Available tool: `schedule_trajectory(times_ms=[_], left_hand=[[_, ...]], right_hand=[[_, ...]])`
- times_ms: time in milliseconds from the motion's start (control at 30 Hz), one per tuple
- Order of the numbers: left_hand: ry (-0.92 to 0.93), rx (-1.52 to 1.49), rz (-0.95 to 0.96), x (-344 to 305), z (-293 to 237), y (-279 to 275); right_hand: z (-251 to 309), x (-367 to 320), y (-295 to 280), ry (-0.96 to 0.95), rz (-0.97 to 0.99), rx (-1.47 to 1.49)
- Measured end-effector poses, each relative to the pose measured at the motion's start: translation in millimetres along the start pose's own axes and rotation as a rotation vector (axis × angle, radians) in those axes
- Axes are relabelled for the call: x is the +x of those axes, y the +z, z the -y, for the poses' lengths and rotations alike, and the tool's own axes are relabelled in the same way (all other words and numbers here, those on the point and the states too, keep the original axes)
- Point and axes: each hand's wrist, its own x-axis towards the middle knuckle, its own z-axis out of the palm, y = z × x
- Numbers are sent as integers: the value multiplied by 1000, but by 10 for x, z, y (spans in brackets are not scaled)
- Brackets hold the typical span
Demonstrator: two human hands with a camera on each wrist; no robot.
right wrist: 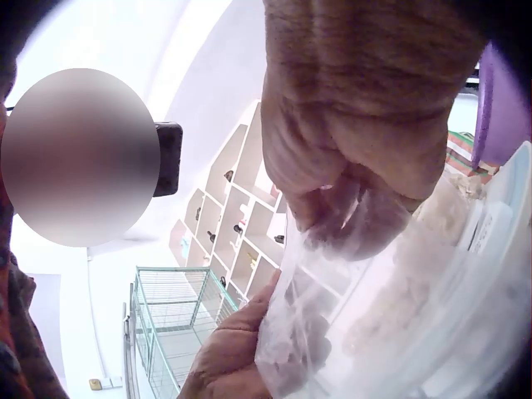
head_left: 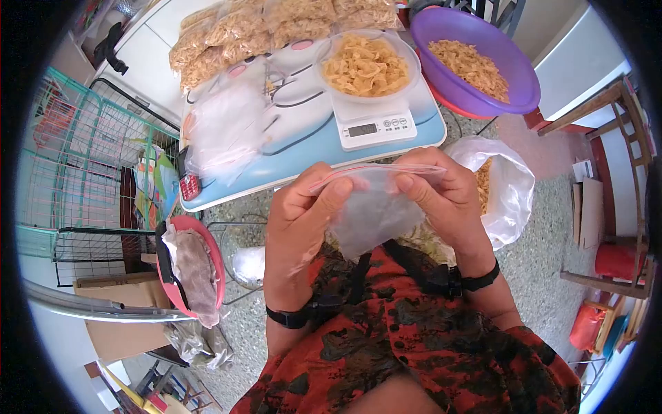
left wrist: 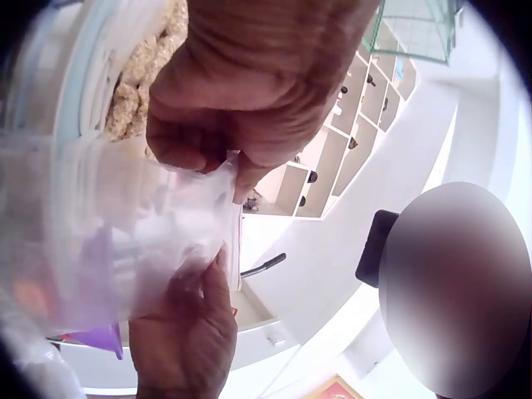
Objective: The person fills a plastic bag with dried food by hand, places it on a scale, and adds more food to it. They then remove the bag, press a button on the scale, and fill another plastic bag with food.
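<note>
Both hands hold a clear zip bag by its red-lined top edge, in front of the table's near side. My left hand pinches the left end of that edge between thumb and fingers. At the other end, my right hand pinches it the same way. The bag hangs down between them and looks flat. Just beyond the hands stands a white kitchen scale bearing a clear bowl of yellow chips. A stack of clear plastic bags lies on the table to the left.
Filled bags of chips line the back of the table. A purple basin with more chips stands right, above a white sack on the floor. A red phone-like device lies at the left edge; a pink stool stands below.
</note>
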Motion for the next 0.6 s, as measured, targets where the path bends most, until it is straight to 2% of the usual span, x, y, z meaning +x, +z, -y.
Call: schedule_trajectory(times_ms=[133,233,400,600], left_hand=[[70,19,-82,9,12,22],[121,32,-113,10,7,34],[249,29,-125,41,76,32],[330,55,-28,99,133,29]], right_hand=[[-16,-4,19,-3,-11,5],[21,5,22,71,-24,33],[-29,36,11,100,47,140],[-10,50,41,152,4,40]])
